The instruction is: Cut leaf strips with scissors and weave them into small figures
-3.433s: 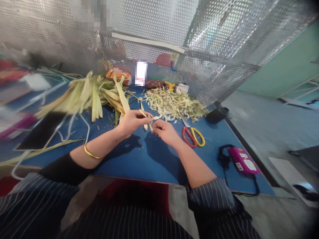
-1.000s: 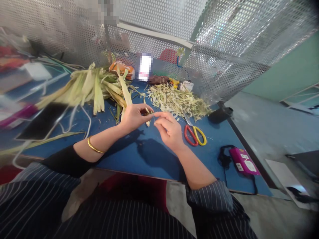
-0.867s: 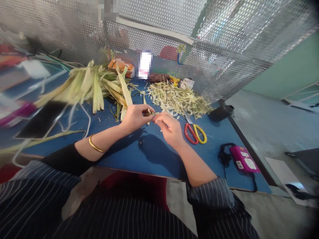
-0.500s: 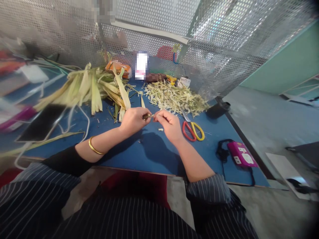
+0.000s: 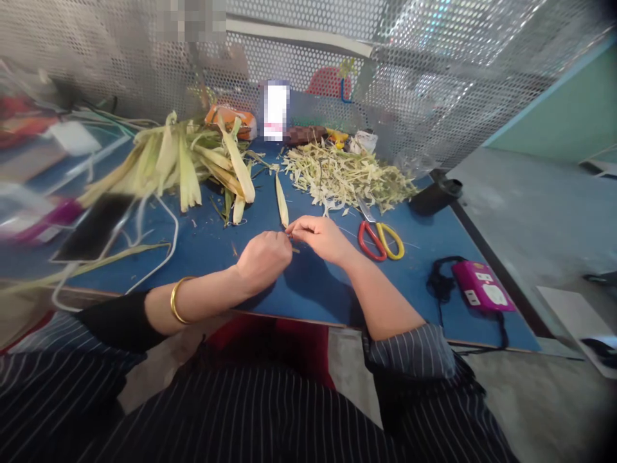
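My left hand [image 5: 265,258], with a gold bangle on its wrist, is closed in a fist, and whatever it grips is hidden inside. Thumb and fingers of my right hand [image 5: 319,238] are pinched together and meet the left fingertips; the small thing between them is too small to name. Just beyond the fingertips a single pale corn husk strip [image 5: 281,200] lies on the blue table [image 5: 216,239]. Scissors [image 5: 380,240] with one red and one yellow handle lie to the right of my right hand, blades toward a heap of husk scraps [image 5: 347,175].
Long dried corn husks [image 5: 186,170] spread at the back left, near an orange packet [image 5: 241,122]. A dark phone [image 5: 94,228] and white cable [image 5: 174,239] lie left. On the right are a black cylinder [image 5: 434,196] and a magenta power socket [image 5: 482,286]. Perforated metal mesh [image 5: 308,51] stands behind.
Both hands have come nearer to me, and the left fist has turned so its back faces up. The brownish piece seen in the left fingers is now hidden. The view has shifted slightly.
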Action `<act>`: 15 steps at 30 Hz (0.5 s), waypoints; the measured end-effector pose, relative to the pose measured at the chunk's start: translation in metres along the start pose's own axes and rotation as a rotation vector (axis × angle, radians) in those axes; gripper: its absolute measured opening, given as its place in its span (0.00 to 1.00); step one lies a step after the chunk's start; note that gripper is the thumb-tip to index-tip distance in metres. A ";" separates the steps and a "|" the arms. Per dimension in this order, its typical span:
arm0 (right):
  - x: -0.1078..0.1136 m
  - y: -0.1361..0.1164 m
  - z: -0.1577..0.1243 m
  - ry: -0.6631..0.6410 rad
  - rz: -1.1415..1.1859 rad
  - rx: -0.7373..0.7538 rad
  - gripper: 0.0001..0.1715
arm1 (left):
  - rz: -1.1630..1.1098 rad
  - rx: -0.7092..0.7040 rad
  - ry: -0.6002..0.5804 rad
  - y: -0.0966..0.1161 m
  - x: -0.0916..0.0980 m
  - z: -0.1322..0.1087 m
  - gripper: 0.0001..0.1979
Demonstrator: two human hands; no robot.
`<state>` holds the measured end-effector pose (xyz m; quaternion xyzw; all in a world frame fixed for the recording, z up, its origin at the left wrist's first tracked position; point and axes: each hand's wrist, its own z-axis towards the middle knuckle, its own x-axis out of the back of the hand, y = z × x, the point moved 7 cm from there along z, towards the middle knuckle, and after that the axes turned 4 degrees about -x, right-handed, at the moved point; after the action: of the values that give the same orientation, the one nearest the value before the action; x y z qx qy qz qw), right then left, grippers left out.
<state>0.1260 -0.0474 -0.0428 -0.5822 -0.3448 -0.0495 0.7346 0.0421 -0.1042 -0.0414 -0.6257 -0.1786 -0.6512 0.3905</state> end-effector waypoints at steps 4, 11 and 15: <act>-0.007 0.008 0.001 -0.088 -0.029 -0.067 0.11 | -0.150 -0.017 -0.116 0.000 0.000 -0.003 0.13; -0.011 0.011 0.002 -0.098 -0.086 -0.044 0.11 | -0.433 0.055 -0.092 -0.045 -0.006 0.005 0.10; -0.013 0.007 -0.001 -0.133 -0.102 -0.016 0.12 | -0.413 0.075 -0.089 -0.053 -0.013 0.007 0.11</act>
<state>0.1199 -0.0505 -0.0556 -0.5717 -0.4218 -0.0508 0.7019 0.0065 -0.0619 -0.0396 -0.5891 -0.3440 -0.6821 0.2635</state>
